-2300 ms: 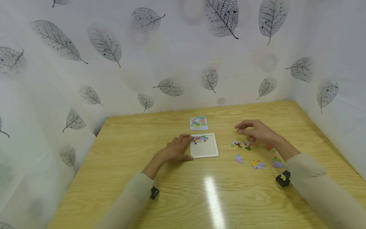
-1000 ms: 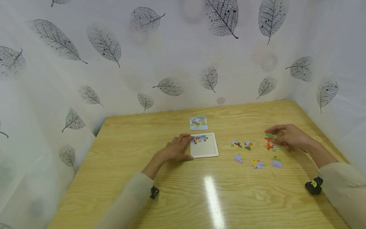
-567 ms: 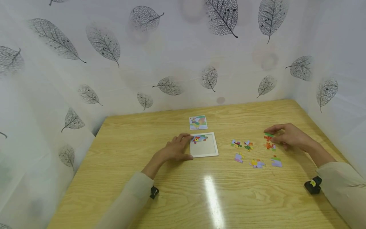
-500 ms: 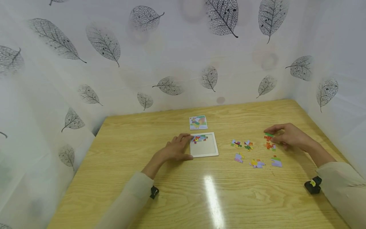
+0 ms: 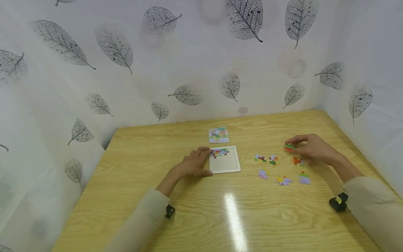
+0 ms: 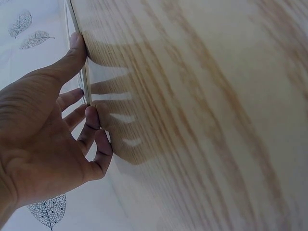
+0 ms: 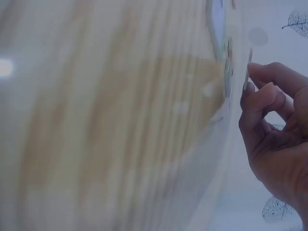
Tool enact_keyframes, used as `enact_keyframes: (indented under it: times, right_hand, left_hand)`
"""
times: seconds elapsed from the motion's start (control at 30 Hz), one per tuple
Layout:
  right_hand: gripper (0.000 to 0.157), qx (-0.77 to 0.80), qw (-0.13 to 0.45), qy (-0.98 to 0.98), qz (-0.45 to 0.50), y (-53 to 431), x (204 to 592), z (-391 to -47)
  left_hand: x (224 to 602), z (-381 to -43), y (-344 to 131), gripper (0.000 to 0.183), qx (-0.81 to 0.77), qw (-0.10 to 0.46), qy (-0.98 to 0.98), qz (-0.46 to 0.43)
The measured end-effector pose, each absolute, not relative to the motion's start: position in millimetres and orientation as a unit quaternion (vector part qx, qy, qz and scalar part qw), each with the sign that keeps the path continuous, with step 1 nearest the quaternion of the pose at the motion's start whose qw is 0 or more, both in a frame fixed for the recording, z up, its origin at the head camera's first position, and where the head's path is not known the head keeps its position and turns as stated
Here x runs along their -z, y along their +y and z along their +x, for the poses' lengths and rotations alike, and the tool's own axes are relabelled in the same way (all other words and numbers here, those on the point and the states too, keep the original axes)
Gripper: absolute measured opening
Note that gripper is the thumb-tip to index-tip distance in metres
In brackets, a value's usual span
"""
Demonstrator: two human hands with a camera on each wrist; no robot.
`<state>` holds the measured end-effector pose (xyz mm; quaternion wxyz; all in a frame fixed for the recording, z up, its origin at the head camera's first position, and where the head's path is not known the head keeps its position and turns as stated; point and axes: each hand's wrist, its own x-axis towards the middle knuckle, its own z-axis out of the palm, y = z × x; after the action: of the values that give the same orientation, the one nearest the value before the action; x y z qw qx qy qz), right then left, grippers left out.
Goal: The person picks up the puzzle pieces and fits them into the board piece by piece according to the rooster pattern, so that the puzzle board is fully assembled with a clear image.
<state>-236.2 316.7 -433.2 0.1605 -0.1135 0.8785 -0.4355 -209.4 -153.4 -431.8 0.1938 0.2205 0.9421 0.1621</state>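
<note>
My left hand (image 5: 193, 164) rests at the left side of a square white puzzle tray (image 5: 238, 168), index finger at its upper left and thumb at the near corner. In the left wrist view the thumb (image 6: 72, 60) and fingertips touch the tray's edge. Joined pieces (image 5: 220, 152) with a colourful picture lie along the tray's far side. Between thumb and fingers, my right hand (image 5: 316, 148) pinches a red and green puzzle piece (image 5: 288, 148). The right wrist view shows that piece (image 7: 248, 70) edge-on, raised off the wooden table.
Several loose puzzle pieces lie right of the tray, among them an orange one (image 5: 297, 161), a purple and green one (image 5: 304, 177) and a yellow and lilac one (image 5: 283, 180). A picture card (image 5: 218, 135) lies behind the tray. Leaf-printed curtains (image 5: 201, 63) surround the table.
My right hand has moved out to the far-right pieces, taken hold of the red and green piece, and lifted it slightly leftward. The left hand and tray have stayed put.
</note>
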Motion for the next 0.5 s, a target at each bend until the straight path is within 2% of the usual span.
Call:
enact_keyframes:
  times: [0.5]
  right_hand:
    - [0.037,0.479,0.198,0.844,-0.142,262,428,-250]
  left_hand:
    - [430,-207,-153,0.086,-0.165,0.192,0.942,0.220]
